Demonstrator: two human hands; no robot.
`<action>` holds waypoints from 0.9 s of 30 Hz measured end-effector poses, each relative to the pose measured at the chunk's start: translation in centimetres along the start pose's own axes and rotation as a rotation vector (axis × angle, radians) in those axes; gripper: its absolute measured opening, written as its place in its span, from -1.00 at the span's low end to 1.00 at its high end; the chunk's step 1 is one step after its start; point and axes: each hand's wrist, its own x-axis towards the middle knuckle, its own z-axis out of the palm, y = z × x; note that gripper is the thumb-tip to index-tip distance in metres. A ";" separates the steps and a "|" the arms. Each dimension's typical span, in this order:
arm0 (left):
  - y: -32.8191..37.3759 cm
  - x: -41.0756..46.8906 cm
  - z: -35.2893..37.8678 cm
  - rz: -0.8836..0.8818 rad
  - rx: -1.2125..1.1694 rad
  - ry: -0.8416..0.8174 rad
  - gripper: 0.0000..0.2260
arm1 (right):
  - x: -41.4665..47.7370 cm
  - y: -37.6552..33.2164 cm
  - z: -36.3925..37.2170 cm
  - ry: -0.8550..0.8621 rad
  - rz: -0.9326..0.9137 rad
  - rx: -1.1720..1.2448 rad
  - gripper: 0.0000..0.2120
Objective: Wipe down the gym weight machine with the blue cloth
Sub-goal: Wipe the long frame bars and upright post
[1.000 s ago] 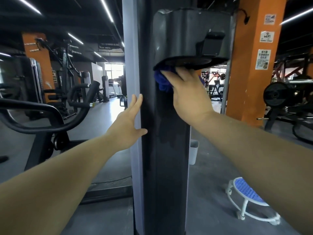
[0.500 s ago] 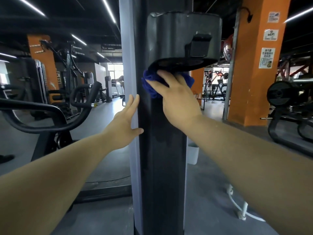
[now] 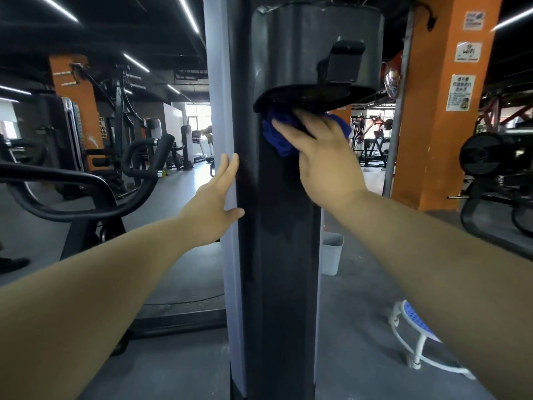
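- Found against the dark front face of the weight machine column: blue cloth, bunched directly under the lip of the overhanging housing.
- Pressed there by the right hand, fingers straight and slightly spread, flat on the cloth; no pinch or curl seen.
- Lies up and left of the right palm, mostly covered by the fingers, with a blue edge also showing at the right.
- Braced by the left hand, fingers straight and close, thumb out, flat on the column's pale left edge, lower than the cloth and apart from it.
- Runs vertically, housing to floor; judged to favour a downward stroke by the right hand, the nearer one.
- Looks deep blue, soft, crumpled.
- Cannot tell how much is already wiped.
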 end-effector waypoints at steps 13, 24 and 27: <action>-0.7 -0.5 1.2 0.012 0.014 0.057 -0.17 | -3.5 0.0 -0.4 -0.010 0.074 0.056 -0.47; -1.4 -4.6 5.4 -0.126 0.104 -0.063 -0.08 | -17.8 -0.3 1.5 -0.325 -0.069 0.183 -0.45; -1.4 -4.7 5.8 -0.137 0.108 -0.019 -0.09 | -11.6 0.5 0.2 -0.143 0.114 0.174 -0.52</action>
